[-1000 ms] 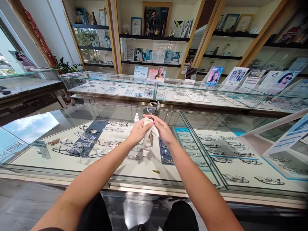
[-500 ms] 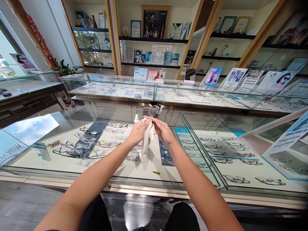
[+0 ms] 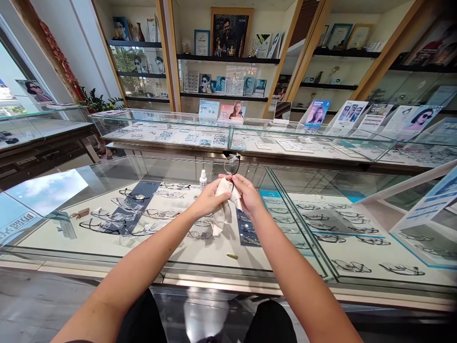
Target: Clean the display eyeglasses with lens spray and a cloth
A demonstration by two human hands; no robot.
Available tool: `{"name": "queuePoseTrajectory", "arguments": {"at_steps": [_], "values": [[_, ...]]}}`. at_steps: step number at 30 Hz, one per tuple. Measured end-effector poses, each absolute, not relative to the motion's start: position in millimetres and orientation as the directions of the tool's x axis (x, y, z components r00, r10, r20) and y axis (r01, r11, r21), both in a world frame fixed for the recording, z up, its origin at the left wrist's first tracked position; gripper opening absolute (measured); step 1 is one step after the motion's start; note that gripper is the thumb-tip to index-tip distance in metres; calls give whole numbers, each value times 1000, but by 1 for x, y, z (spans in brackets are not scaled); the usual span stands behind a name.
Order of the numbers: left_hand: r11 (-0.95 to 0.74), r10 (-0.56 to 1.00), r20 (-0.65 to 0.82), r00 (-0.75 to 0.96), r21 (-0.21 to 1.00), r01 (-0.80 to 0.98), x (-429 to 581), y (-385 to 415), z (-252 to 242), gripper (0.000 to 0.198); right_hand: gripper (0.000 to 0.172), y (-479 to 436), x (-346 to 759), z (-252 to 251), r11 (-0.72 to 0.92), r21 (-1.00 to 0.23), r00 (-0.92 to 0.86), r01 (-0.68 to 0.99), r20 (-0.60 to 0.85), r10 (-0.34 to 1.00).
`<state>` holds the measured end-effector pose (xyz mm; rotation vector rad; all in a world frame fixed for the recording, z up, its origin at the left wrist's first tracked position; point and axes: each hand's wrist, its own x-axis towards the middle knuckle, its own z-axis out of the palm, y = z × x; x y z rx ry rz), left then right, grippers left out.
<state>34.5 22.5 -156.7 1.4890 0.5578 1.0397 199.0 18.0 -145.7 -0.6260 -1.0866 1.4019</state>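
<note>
Above the glass counter, my left hand (image 3: 213,196) is closed on a cream cleaning cloth (image 3: 223,214), its thumb pressing the fabric. My right hand (image 3: 246,191) is closed beside it, holding a pair of eyeglasses (image 3: 232,165). One dark-rimmed lens sticks up past my fingertips; the other is mostly covered by the cloth and my hands. The cloth's loose end hangs down between my wrists. Just left of my hands, a small white bottle (image 3: 203,180) stands upright on the counter.
Under the counter glass (image 3: 200,267) lie rows of eyeglasses (image 3: 162,214). A small gold-coloured piece (image 3: 232,256) lies nearer me. At right stands a large tilted sign (image 3: 424,205). Another display case (image 3: 164,136) stretches across behind, with poster cards on top.
My hands have shifted slightly right, showing more of the white bottle. The eyeglasses have turned so one lens now stands clear above my fingers, and the cloth is bunched differently.
</note>
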Motion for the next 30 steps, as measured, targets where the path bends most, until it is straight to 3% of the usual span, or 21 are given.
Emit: {"name": "queuePoseTrajectory", "arguments": {"at_steps": [8,15,25,30], "values": [[-259,841,330,428,941,-217,38,20,-155,67,36,16,202,-143,110,-893,-239,-437,234,943],[-335,891,373,258,925,-180,42,19,-155,65,33,13,200,-141,94,-903,-265,-418,220,939],[-378,805,414,425,910,-169,38,20,-156,72,32,19,204,-144,107,-880,-190,-463,217,958],[-350,847,385,366,923,-159,41,15,-155,70,32,16,203,-145,94,-893,-235,-441,216,948]]}}
